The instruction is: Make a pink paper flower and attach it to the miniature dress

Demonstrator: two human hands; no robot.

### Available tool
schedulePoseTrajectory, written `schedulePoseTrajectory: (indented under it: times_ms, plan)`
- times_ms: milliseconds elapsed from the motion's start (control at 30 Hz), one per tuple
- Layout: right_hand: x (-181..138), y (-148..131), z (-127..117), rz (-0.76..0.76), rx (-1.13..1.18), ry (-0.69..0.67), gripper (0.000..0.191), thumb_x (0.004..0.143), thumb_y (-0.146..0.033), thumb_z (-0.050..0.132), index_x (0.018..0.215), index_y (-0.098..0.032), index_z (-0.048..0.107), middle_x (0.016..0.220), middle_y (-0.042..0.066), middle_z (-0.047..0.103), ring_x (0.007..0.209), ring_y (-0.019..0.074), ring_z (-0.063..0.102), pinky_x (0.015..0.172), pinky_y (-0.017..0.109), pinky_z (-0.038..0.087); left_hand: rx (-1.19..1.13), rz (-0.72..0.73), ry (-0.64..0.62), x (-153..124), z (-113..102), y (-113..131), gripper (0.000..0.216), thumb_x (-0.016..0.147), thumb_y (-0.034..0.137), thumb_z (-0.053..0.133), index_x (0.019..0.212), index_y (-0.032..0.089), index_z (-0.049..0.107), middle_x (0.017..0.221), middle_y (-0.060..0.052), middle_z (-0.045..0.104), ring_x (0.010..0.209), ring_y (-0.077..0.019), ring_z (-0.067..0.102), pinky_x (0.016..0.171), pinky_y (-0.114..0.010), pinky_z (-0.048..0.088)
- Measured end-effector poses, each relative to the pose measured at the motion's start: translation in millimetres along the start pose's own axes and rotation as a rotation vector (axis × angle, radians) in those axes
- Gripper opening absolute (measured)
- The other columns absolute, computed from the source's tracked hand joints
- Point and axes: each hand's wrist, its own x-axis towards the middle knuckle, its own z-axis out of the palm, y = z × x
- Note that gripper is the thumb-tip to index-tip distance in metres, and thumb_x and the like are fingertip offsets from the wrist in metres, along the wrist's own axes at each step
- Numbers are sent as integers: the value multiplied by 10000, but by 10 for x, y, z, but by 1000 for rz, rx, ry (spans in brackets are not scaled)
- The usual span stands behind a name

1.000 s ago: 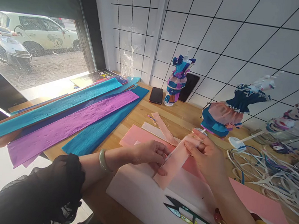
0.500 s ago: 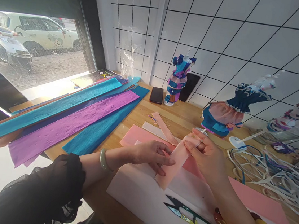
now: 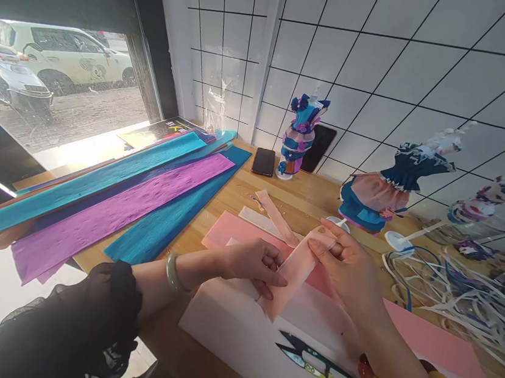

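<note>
A pale pink crepe paper strip (image 3: 296, 273) hangs slanted between my two hands. My right hand (image 3: 348, 263) pinches its upper end, thumb in front and fingers behind. Lower down, my left hand (image 3: 258, 266) grips the strip's left edge between thumb and fingers. Under them lie pink paper sheets (image 3: 224, 225) and a large pale sheet (image 3: 218, 320). Thread snips (image 3: 321, 367) with a yellow and black handle rest on the pale sheet, in front of my right hand. Beyond the hands lies another narrow pink strip (image 3: 277, 215).
Blue, purple and orange crepe paper lengths (image 3: 125, 210) cover the table's left side. Small dress forms (image 3: 298, 136) in paper outfits stand along the tiled wall, near two phones (image 3: 264, 161). Tangled ribbons (image 3: 446, 292) lie at right.
My left hand has shifted slightly down and left along the strip, its fingers drawn closer together. My right hand keeps its pinch. The snips have not moved.
</note>
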Motion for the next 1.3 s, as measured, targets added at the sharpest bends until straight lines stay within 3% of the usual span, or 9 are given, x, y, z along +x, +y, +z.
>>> schedulePoseTrajectory:
  times_ms: [667, 833, 967, 1300]
  plan:
    - [-30, -26, 39, 91, 210, -38, 623, 707, -391, 641, 1282, -219, 473, 795, 5, 658, 717, 151, 575, 686, 286, 464, 100, -56, -32, -42, -40, 42, 326, 578, 372, 746, 684, 141, 541, 635, 25, 554, 550, -118, 606, 527, -242, 512]
    - [-60, -85, 54, 97, 170, -21, 625, 713, -383, 629, 1288, -197, 469, 790, 20, 669, 682, 151, 578, 630, 275, 464, 76, -3, -30, -74, -44, 133, 311, 618, 314, 726, 863, 164, 604, 835, -15, 598, 680, -130, 610, 484, -202, 500]
    - [-118, -149, 95, 107, 151, -37, 621, 730, -379, 601, 1304, -198, 444, 793, 16, 679, 683, 158, 593, 598, 265, 467, -42, 77, -37, -103, -11, 227, 334, 656, 296, 700, 958, 177, 623, 957, -42, 599, 811, -136, 584, 519, -183, 512]
    - [-211, -197, 169, 87, 29, -69, 556, 733, -369, 591, 1260, -222, 492, 629, -25, 625, 585, 155, 562, 513, 250, 428, -193, 65, -12, -91, 15, 198, 276, 634, 270, 729, 857, 127, 654, 818, -44, 652, 748, -143, 644, 708, -257, 516]
